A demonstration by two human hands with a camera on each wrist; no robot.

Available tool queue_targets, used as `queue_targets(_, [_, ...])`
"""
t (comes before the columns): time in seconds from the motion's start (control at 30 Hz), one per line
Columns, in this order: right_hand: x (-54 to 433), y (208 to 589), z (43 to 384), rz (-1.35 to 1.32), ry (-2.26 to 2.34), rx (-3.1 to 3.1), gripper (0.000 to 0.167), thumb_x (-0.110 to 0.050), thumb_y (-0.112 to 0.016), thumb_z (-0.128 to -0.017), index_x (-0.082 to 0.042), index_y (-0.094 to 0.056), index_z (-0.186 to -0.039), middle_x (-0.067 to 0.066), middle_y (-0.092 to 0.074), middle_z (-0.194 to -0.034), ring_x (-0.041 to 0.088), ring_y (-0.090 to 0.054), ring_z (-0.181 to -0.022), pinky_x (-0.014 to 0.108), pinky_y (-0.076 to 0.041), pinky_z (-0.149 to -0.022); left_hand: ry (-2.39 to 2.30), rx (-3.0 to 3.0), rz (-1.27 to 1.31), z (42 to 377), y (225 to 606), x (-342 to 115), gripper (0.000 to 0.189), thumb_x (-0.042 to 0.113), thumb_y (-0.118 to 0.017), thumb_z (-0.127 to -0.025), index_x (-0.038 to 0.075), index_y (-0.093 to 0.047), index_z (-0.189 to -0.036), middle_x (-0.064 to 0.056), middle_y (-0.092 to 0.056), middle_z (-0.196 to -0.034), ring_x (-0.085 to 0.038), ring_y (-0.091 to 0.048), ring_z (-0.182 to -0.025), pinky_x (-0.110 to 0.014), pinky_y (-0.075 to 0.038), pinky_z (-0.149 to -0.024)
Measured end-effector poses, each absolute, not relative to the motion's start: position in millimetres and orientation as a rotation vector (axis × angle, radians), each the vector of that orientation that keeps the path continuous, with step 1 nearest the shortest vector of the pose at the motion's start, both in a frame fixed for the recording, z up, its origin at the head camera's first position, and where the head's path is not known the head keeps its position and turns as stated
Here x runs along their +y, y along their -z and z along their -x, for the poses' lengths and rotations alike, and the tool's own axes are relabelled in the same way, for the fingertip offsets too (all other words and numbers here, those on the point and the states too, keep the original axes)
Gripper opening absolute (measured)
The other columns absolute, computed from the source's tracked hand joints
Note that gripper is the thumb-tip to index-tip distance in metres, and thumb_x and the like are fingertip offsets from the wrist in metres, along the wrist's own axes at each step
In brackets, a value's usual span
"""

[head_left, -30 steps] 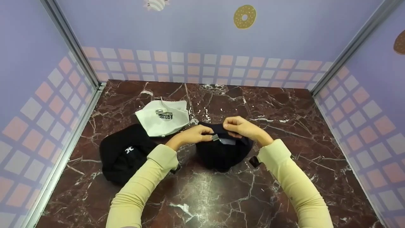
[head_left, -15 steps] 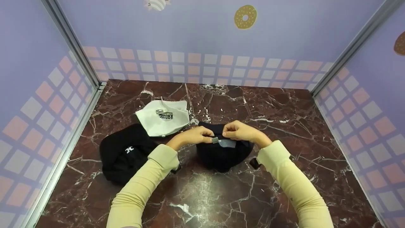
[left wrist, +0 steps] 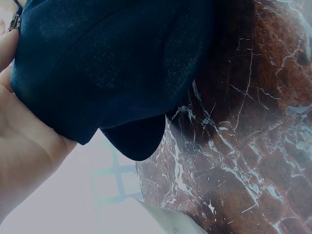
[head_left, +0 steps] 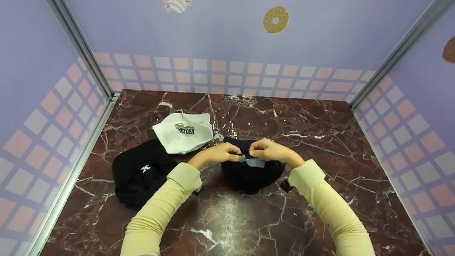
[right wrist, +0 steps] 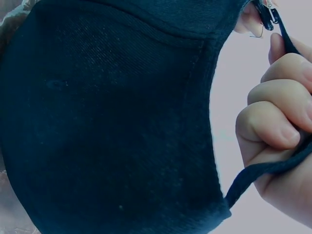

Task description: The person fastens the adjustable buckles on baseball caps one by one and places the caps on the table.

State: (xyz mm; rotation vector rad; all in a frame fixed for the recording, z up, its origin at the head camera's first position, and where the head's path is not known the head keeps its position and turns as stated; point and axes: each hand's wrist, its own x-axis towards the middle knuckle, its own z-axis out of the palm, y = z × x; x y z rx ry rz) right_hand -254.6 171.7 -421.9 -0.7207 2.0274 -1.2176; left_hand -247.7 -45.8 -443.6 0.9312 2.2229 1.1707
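Note:
A dark navy baseball cap (head_left: pixel 250 179) stands on the marble surface between both hands, its back opening upward. At the rim of that opening the left hand (head_left: pixel 219 152) pinches the strap end beside a small metal buckle (head_left: pixel 242 158). In the left wrist view the cap's brim (left wrist: pixel 139 139) shows beyond the crown. The right hand (head_left: pixel 272 152) grips the cap's strap (right wrist: pixel 261 170), its fingers curled around it in the right wrist view. Its fingertips are close to the buckle (right wrist: pixel 270 14). Whether the strap passes through the buckle cannot be made out.
A black cap (head_left: pixel 140 174) with a small white emblem lies left of the left forearm. Behind it a white cap (head_left: pixel 185 137) with dark lettering and its own buckle partly overlaps it. Purple walls (head_left: pixel 227 39) enclose the marble surface (head_left: pixel 320 131) at the back and sides.
The right hand has come down and left, closer to the buckle, with its fingertips now near the left hand's. The left hand and the other two caps have hardly moved.

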Motion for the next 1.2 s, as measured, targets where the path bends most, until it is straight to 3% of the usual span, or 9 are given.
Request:
queue_targets(0.5, [170.7, 420.9, 250.7, 0.806, 1.191, 2.05, 0.021, -0.007, -0.047, -0.089, 0.013, -0.051, -0.083, -0.008, -0.034, -0.05, 0.002, -0.028, -0.039, 0.017, -0.024, -0.04, -1.197, 2.205, -0.927, 244.8, 441.2, -45.8, 0.008, 0.005, -0.054, -0.079, -0.002, -0.056, -0.076, 0.007, -0.038, -0.06, -0.006, -0.033, -0.055, -0.019, -0.027, -0.053])
queue_targets(0.83, [169.7, 419.0, 253.5, 0.91, 1.08, 2.137, 0.018, -0.002, -0.05, -0.086, 0.014, -0.055, -0.082, -0.002, -0.044, -0.06, 0.002, -0.033, -0.046, 0.018, -0.028, -0.046, -1.197, 2.211, -0.896, 245.2, 443.9, -44.8, 0.009, 0.008, -0.055, -0.08, 0.0, -0.056, -0.075, 0.007, -0.039, -0.061, -0.005, -0.033, -0.055, -0.019, -0.028, -0.054])
queue_targets(1.2, [167.9, 417.3, 252.5, 0.908, 1.054, 2.17, 0.014, -0.008, -0.056, -0.084, 0.005, -0.059, -0.077, -0.002, -0.049, -0.061, 0.003, -0.037, -0.049, 0.018, -0.032, -0.047, -1.179, 2.22, -0.876, 244.0, 443.3, -44.2, 0.009, 0.006, -0.054, -0.078, -0.002, -0.059, -0.08, 0.007, -0.04, -0.062, -0.006, -0.034, -0.056, -0.019, -0.028, -0.054])
